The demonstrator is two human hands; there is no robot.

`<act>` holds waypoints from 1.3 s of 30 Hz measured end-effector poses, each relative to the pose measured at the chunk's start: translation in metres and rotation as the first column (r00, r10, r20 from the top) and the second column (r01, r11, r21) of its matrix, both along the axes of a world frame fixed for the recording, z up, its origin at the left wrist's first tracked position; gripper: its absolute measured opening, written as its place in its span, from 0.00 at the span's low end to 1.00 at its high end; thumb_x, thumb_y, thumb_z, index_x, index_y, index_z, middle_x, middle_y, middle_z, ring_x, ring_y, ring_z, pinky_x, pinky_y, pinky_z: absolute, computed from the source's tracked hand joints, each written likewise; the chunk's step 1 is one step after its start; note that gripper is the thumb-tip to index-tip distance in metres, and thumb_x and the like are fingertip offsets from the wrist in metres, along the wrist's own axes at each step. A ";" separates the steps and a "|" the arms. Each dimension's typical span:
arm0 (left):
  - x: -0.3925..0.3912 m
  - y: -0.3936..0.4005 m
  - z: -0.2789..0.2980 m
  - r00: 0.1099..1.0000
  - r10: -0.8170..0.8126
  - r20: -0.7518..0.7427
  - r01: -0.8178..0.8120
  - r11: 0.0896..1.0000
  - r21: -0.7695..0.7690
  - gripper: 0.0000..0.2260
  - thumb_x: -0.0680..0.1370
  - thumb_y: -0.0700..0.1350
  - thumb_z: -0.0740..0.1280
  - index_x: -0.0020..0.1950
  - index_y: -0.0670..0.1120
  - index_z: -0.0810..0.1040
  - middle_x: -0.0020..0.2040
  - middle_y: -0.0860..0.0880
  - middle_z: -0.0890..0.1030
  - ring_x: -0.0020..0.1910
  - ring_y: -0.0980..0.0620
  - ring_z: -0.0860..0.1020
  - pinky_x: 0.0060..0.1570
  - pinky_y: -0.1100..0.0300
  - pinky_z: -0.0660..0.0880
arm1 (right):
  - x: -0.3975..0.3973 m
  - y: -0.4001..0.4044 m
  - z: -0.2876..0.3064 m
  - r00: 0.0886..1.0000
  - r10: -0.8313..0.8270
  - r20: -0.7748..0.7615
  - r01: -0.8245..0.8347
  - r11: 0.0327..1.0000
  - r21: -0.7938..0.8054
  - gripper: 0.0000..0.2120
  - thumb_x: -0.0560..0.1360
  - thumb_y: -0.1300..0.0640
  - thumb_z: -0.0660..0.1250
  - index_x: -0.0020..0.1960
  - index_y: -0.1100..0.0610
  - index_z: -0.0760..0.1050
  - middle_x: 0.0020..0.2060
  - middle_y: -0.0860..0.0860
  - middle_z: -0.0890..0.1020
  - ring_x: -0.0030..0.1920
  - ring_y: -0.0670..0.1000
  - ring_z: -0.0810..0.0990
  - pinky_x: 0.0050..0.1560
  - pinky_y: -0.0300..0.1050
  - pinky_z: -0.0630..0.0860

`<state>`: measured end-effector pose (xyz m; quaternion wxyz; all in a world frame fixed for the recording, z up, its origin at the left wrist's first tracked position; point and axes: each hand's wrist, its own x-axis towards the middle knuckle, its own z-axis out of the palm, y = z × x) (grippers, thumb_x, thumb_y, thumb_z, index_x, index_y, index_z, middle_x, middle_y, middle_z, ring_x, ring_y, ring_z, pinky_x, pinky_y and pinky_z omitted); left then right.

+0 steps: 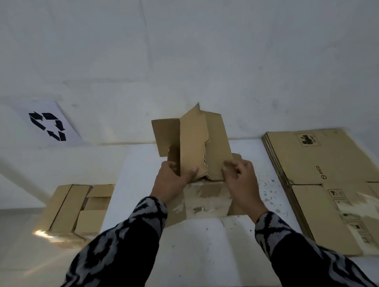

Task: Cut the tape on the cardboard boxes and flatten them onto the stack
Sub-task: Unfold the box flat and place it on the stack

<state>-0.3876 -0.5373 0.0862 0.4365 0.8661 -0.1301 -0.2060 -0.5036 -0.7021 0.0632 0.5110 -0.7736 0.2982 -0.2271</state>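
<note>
Two hands, left hand [172, 184] and right hand [241, 175], gripping torn cardboard box [197, 143], "PICO" printed on flattened stack [323, 173]

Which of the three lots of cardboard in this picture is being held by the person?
The torn box in the middle, gripped by the left hand and right hand. The flat stack on the right and the boxes on the left lie untouched.

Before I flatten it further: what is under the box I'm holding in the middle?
The box, held by the left hand and right hand, rests on the white table. Its own torn bottom flaps lie spread beneath it; anything under those is hidden.
</note>
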 end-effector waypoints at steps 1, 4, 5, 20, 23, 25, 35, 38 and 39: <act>0.005 0.002 0.002 0.996 -0.032 -0.088 0.037 0.998 0.050 0.33 0.70 0.69 0.69 0.64 0.47 0.68 0.57 0.52 0.74 0.57 0.51 0.75 0.55 0.57 0.72 | 0.001 -0.008 0.000 0.999 -0.008 -0.031 0.010 0.996 0.090 0.21 0.75 0.48 0.72 0.65 0.50 0.69 0.59 0.46 0.67 0.60 0.48 0.72 0.51 0.32 0.70; 0.016 0.010 0.000 0.967 -0.176 -0.183 0.204 0.968 0.146 0.36 0.67 0.77 0.62 0.58 0.48 0.79 0.54 0.51 0.81 0.53 0.51 0.79 0.58 0.53 0.75 | 0.007 -0.035 -0.004 0.978 0.167 -0.121 -0.116 0.931 0.345 0.38 0.67 0.42 0.77 0.70 0.51 0.63 0.64 0.46 0.69 0.62 0.49 0.72 0.61 0.44 0.72; 0.018 0.010 -0.002 0.966 -0.190 -0.175 0.219 0.963 0.158 0.35 0.67 0.78 0.62 0.52 0.48 0.81 0.50 0.50 0.82 0.51 0.51 0.79 0.57 0.53 0.75 | 0.010 -0.042 -0.007 0.958 0.260 -0.122 -0.196 0.902 0.384 0.40 0.65 0.39 0.77 0.70 0.50 0.64 0.66 0.47 0.72 0.62 0.48 0.74 0.63 0.46 0.73; 0.003 0.007 -0.014 0.991 -0.118 0.065 0.099 0.965 0.243 0.28 0.67 0.76 0.62 0.44 0.51 0.71 0.43 0.52 0.77 0.43 0.53 0.76 0.41 0.56 0.73 | 0.043 -0.060 -0.005 0.863 0.500 -0.069 -0.381 0.735 0.561 0.34 0.64 0.45 0.76 0.67 0.55 0.71 0.58 0.55 0.82 0.58 0.56 0.81 0.64 0.52 0.76; 0.003 0.003 -0.020 0.929 -0.175 0.326 0.100 0.967 0.233 0.34 0.71 0.69 0.67 0.71 0.53 0.64 0.69 0.51 0.69 0.66 0.49 0.69 0.65 0.49 0.70 | 0.048 -0.059 0.000 0.850 0.518 -0.102 -0.372 0.724 0.581 0.22 0.74 0.54 0.72 0.64 0.55 0.70 0.57 0.56 0.81 0.57 0.56 0.80 0.61 0.48 0.77; 0.004 -0.002 -0.023 0.760 -0.368 0.535 0.254 0.927 0.276 0.29 0.77 0.63 0.61 0.76 0.56 0.61 0.77 0.51 0.59 0.73 0.46 0.58 0.73 0.48 0.60 | 0.050 -0.058 -0.003 0.861 0.501 -0.093 -0.363 0.730 0.579 0.19 0.74 0.56 0.71 0.63 0.57 0.72 0.54 0.56 0.81 0.52 0.54 0.81 0.54 0.45 0.79; 0.012 -0.013 -0.014 0.616 -0.658 0.433 0.330 0.715 0.616 0.24 0.80 0.60 0.42 0.73 0.66 0.65 0.76 0.55 0.64 0.73 0.42 0.60 0.72 0.40 0.55 | 0.060 -0.066 -0.018 0.976 0.203 0.076 -0.210 0.804 0.557 0.43 0.78 0.29 0.45 0.55 0.65 0.80 0.48 0.62 0.83 0.50 0.58 0.79 0.61 0.58 0.72; 0.013 -0.014 -0.017 0.636 -0.636 0.437 0.329 0.736 0.592 0.22 0.81 0.60 0.44 0.72 0.66 0.64 0.76 0.56 0.64 0.72 0.43 0.61 0.71 0.41 0.58 | 0.044 -0.083 -0.018 0.994 0.105 -0.006 -0.092 0.893 0.440 0.37 0.80 0.33 0.43 0.48 0.57 0.81 0.47 0.55 0.83 0.52 0.55 0.78 0.63 0.56 0.68; 0.013 -0.014 -0.017 0.651 -0.627 0.428 0.333 0.742 0.581 0.20 0.82 0.59 0.46 0.73 0.66 0.64 0.76 0.57 0.63 0.72 0.43 0.61 0.71 0.42 0.59 | 0.032 -0.089 -0.016 0.997 0.070 -0.035 -0.051 0.919 0.390 0.34 0.81 0.33 0.44 0.45 0.55 0.80 0.47 0.55 0.82 0.52 0.55 0.77 0.61 0.54 0.68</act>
